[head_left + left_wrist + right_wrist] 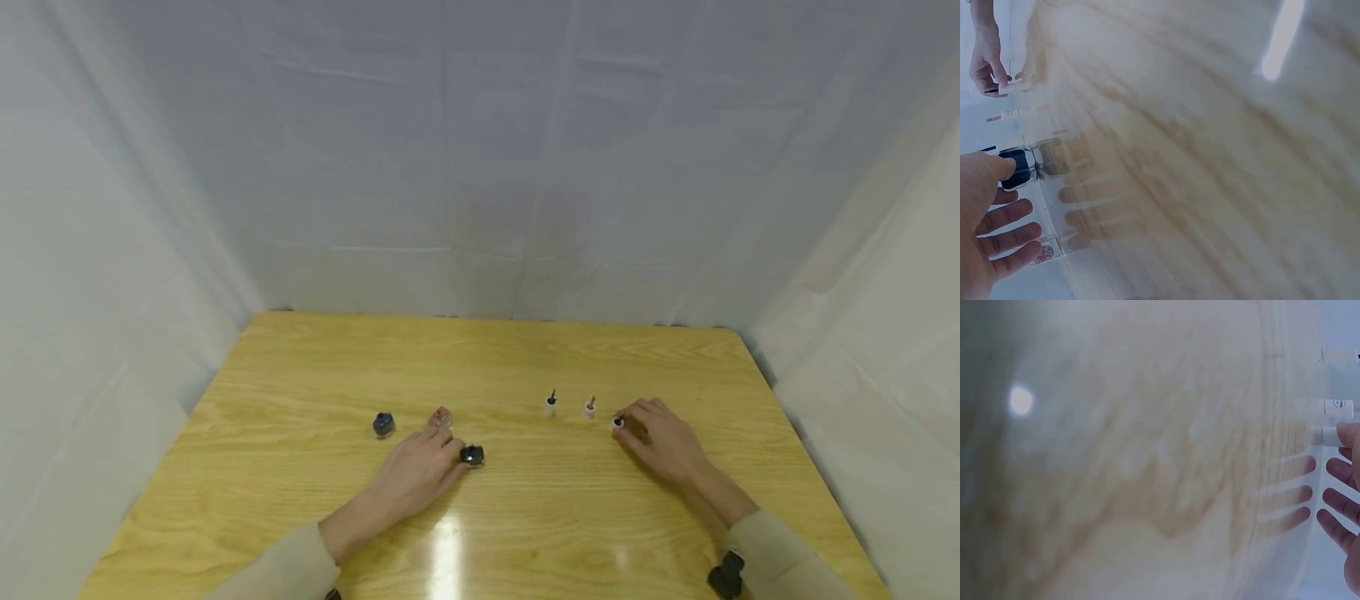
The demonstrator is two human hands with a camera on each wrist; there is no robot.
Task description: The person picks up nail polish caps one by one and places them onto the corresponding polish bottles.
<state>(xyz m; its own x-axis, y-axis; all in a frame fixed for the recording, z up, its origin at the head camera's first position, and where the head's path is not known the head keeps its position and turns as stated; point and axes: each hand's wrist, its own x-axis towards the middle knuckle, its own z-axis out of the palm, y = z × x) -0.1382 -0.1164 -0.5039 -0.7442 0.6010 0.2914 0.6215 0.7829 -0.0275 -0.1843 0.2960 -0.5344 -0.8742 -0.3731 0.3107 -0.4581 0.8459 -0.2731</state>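
Note:
My left hand pinches a small glass nail polish bottle with black polish, thumb on its near side and the other fingers spread. The bottle has no cap on and stands on the table. Behind that hand is a capless bottle of pink polish, and further left one of dark blue polish. My right hand pinches a white nail polish cap, which stands with its dark brush pointing up. Beside it stand a white cap with a pink brush and another with a dark brush.
The wooden table is glossy and reflects light near its front. Pale sheets hang behind it and at both sides. A black device is at the right sleeve.

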